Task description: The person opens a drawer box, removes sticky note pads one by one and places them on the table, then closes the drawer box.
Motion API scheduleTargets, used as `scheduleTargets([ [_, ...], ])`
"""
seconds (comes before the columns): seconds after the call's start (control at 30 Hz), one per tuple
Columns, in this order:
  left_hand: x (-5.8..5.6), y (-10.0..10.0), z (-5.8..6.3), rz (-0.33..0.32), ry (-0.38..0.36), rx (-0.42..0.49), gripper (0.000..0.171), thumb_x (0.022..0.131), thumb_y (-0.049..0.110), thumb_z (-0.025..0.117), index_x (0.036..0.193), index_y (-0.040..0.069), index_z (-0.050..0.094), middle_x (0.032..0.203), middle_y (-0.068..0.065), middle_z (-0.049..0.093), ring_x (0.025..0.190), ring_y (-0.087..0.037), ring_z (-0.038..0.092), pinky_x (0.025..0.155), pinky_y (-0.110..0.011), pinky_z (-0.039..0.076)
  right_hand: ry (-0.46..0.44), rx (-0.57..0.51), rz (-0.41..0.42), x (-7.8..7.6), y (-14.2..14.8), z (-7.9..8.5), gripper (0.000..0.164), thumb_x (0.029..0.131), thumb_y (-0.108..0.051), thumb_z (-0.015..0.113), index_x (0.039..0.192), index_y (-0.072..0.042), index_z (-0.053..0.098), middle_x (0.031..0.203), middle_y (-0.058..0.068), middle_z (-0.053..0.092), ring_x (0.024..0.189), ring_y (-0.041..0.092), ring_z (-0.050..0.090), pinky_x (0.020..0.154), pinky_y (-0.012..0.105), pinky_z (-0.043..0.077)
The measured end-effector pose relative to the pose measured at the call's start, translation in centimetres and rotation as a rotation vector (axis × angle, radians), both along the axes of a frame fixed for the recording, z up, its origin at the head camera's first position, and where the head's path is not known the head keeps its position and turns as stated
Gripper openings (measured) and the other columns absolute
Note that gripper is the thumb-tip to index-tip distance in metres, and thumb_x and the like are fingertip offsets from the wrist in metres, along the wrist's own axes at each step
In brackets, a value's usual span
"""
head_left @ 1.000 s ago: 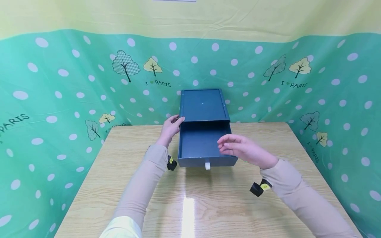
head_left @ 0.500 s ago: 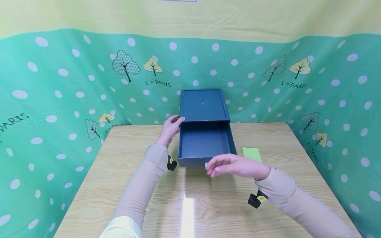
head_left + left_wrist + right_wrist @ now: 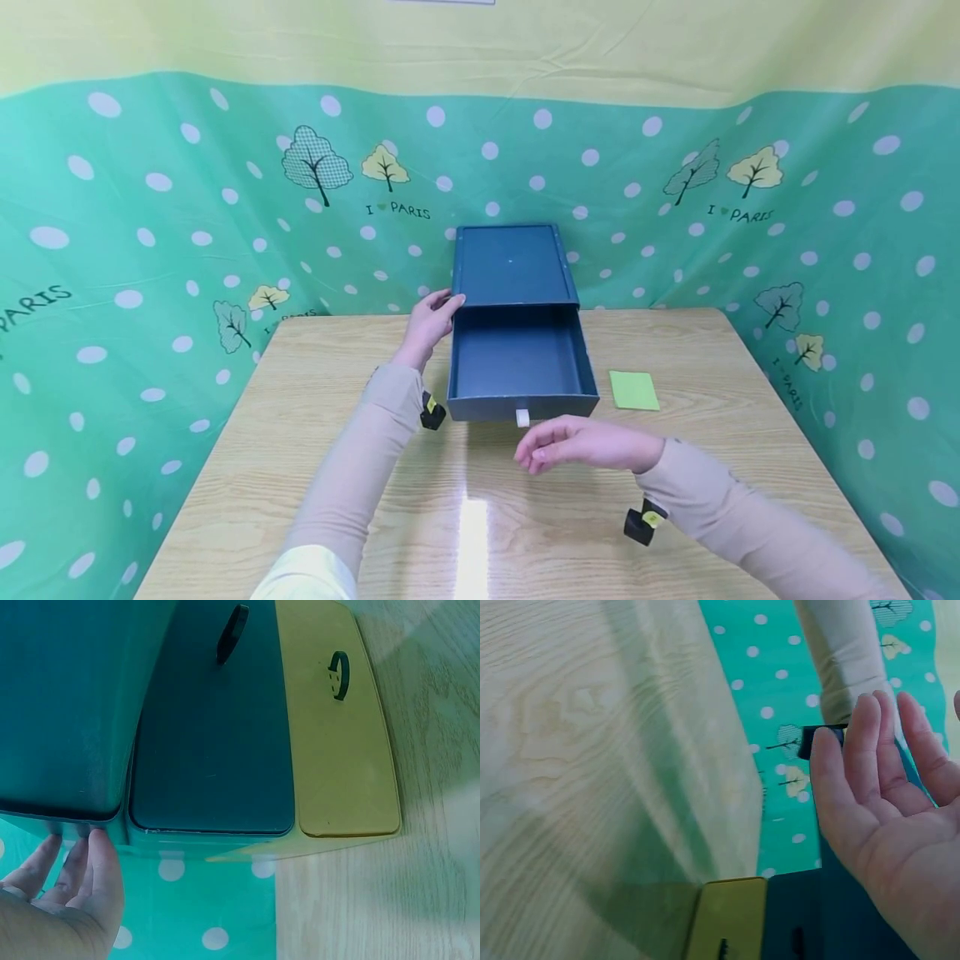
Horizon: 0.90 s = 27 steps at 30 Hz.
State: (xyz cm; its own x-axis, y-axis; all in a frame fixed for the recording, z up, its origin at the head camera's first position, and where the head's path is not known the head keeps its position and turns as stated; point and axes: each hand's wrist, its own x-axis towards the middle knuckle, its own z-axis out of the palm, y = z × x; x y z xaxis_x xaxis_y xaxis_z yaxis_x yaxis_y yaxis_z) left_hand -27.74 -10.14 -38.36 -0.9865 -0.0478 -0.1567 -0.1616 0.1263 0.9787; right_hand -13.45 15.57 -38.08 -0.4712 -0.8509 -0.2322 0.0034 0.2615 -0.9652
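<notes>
A dark blue drawer cabinet (image 3: 513,265) stands at the back of the table, its top drawer (image 3: 517,407) pulled out and bare inside. A small white tab (image 3: 522,417) juts from that drawer's front. My left hand (image 3: 429,323) rests on the cabinet's left upper edge; in the left wrist view its fingertips touch the side below the open drawer, fingers extended. My right hand (image 3: 585,443) hovers just in front of the drawer, fingers relaxed and holding nothing. To the right of the drawer, a green square sheet (image 3: 634,391) lies flat on the table.
Below the open drawer are a closed dark drawer (image 3: 217,750) and a closed yellow drawer (image 3: 341,750), each with a black handle. The wooden table (image 3: 322,467) extends in front. A green dotted curtain (image 3: 360,275) hangs behind and at both sides.
My right hand has moved from over the open drawer down and toward me, past its front. The green sheet, hidden behind the right hand earlier, shows fully. The left hand stays put.
</notes>
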Motion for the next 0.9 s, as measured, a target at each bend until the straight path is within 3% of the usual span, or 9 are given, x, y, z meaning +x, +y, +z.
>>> scheduleTargets([
  [0.23, 0.0, 0.0, 0.1, 0.002, -0.003, 0.0, 0.059, 0.091, 0.037, 0.061, 0.141, 0.011, 0.045, 0.143, -0.011, 0.045, 0.128, -0.025, 0.046, 0.102, -0.039, 0.047, -0.025, 0.041, -0.043, 0.1, -0.3, -1.6, 0.038, 0.098, -0.02, 0.05, 0.119, 0.012, 0.054, 0.111, 0.011, 0.064, 0.103, 0.016, 0.06, 0.098, 0.039, 0.05],
  [0.33, 0.0, 0.0, 0.0, 0.003, -0.002, 0.002, 0.059, 0.091, 0.037, 0.062, 0.141, 0.01, 0.045, 0.143, -0.012, 0.045, 0.129, -0.025, 0.046, 0.102, -0.039, 0.046, -0.055, 0.027, -0.063, 0.0, -0.4, -2.0, 0.038, 0.098, -0.021, 0.049, 0.118, 0.011, 0.054, 0.108, 0.007, 0.064, 0.1, 0.012, 0.061, 0.098, 0.041, 0.049],
  [0.6, 0.1, 0.1, 0.1, -0.002, -0.006, 0.002, 0.058, 0.092, 0.037, 0.061, 0.141, 0.011, 0.045, 0.143, -0.011, 0.045, 0.129, -0.024, 0.046, 0.102, -0.039, 0.046, -0.156, -0.028, -0.094, -0.2, -0.8, -3.1, 0.039, 0.1, -0.023, 0.046, 0.123, 0.009, 0.051, 0.103, 0.004, 0.064, 0.097, 0.012, 0.061, 0.093, 0.033, 0.051],
  [0.9, 0.2, 0.0, 0.1, -0.007, -0.006, 0.008, 0.059, 0.091, 0.037, 0.061, 0.141, 0.011, 0.044, 0.144, -0.011, 0.044, 0.129, -0.025, 0.046, 0.103, -0.039, 0.046, -0.181, -0.102, -0.096, -0.2, -1.0, -3.2, 0.054, 0.102, -0.027, 0.04, 0.126, 0.021, 0.038, 0.1, -0.004, 0.063, 0.096, 0.009, 0.061, 0.099, 0.038, 0.049],
])
